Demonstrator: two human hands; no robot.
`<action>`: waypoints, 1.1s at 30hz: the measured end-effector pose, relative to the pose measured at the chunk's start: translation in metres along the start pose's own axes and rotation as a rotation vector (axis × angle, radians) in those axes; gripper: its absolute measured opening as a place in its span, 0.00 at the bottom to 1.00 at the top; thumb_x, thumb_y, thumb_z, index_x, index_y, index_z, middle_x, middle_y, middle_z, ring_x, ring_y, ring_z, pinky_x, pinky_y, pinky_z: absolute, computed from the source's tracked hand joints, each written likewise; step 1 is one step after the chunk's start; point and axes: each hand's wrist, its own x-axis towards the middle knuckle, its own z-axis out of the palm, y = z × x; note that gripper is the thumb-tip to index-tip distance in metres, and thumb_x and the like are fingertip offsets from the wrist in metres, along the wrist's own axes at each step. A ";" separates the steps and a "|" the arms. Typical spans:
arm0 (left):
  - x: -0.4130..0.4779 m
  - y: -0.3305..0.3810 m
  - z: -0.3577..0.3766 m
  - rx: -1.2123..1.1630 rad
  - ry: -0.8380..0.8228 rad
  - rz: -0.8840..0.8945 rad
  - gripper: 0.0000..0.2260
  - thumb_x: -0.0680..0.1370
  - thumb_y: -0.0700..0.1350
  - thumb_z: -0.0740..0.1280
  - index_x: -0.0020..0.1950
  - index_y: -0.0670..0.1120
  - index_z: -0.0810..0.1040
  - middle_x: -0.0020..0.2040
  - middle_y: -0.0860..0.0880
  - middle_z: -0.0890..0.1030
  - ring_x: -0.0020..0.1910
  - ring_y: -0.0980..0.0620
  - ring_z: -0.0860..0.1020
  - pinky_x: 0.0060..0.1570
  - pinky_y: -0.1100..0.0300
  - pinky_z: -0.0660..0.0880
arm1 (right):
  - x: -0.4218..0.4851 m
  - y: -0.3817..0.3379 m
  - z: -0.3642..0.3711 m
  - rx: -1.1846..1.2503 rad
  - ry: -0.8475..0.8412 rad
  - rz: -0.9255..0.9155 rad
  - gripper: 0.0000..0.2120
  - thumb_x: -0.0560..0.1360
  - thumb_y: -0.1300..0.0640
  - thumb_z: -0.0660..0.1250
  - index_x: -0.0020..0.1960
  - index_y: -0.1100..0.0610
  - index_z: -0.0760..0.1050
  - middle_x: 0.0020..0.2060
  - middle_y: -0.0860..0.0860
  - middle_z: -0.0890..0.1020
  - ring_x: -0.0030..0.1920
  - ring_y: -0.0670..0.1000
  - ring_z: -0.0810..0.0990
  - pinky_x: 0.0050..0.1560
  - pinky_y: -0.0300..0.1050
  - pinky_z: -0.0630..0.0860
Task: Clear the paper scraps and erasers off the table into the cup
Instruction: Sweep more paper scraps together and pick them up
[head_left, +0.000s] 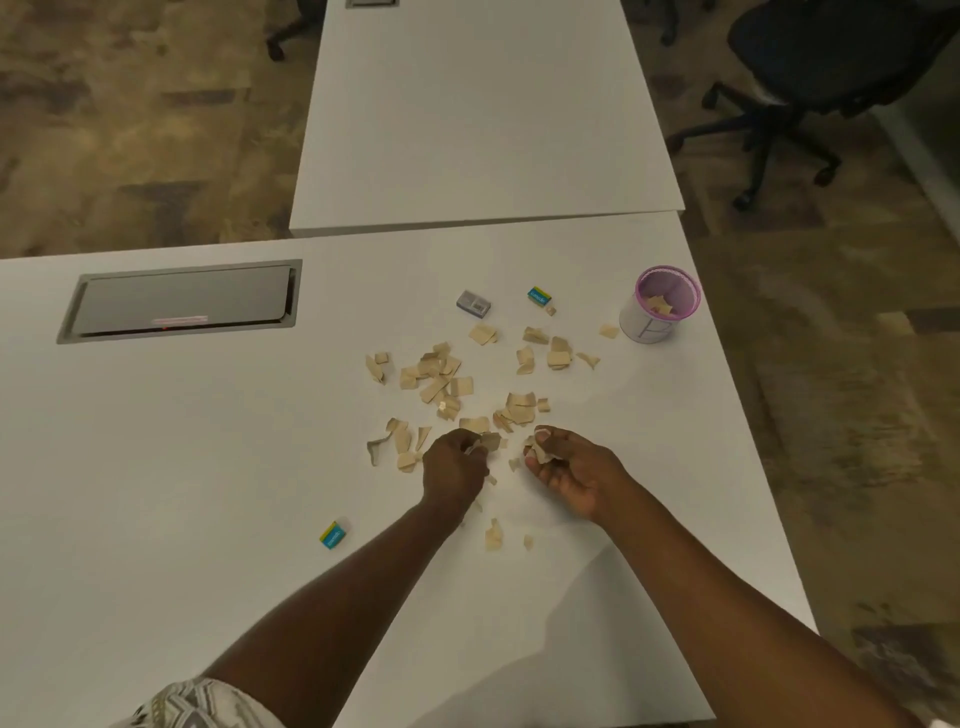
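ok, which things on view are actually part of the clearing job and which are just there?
Part of the job:
- paper scraps strewn over the table
- grey eraser
- blue eraser by the cup
- blue eraser near the left forearm
- pink cup, a few scraps inside
- left hand, right hand, both gripping scraps

Just there:
- cable hatch
- second table
- office chair

arms: bare to past the elbow | left sleeve (208, 704): short, white-grey geometric print | hands: no gloves
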 end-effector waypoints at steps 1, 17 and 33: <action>0.002 0.008 0.003 -0.011 -0.007 0.000 0.04 0.78 0.41 0.67 0.49 0.44 0.82 0.37 0.51 0.83 0.41 0.47 0.85 0.41 0.55 0.79 | 0.000 -0.008 0.000 0.010 0.002 -0.004 0.03 0.77 0.68 0.68 0.50 0.64 0.79 0.40 0.58 0.83 0.43 0.55 0.83 0.38 0.45 0.84; 0.052 0.202 0.098 -0.030 -0.116 0.211 0.06 0.76 0.37 0.65 0.48 0.40 0.82 0.44 0.39 0.85 0.39 0.44 0.84 0.45 0.52 0.81 | 0.009 -0.198 -0.008 0.116 0.073 -0.281 0.05 0.77 0.70 0.67 0.52 0.66 0.78 0.45 0.61 0.82 0.43 0.55 0.83 0.38 0.45 0.85; 0.075 0.282 0.158 0.280 -0.201 0.257 0.10 0.75 0.39 0.68 0.54 0.36 0.82 0.53 0.39 0.84 0.54 0.41 0.83 0.55 0.53 0.81 | 0.033 -0.260 -0.009 -0.097 0.339 -0.321 0.08 0.73 0.68 0.55 0.40 0.62 0.70 0.39 0.58 0.73 0.34 0.52 0.74 0.32 0.47 0.81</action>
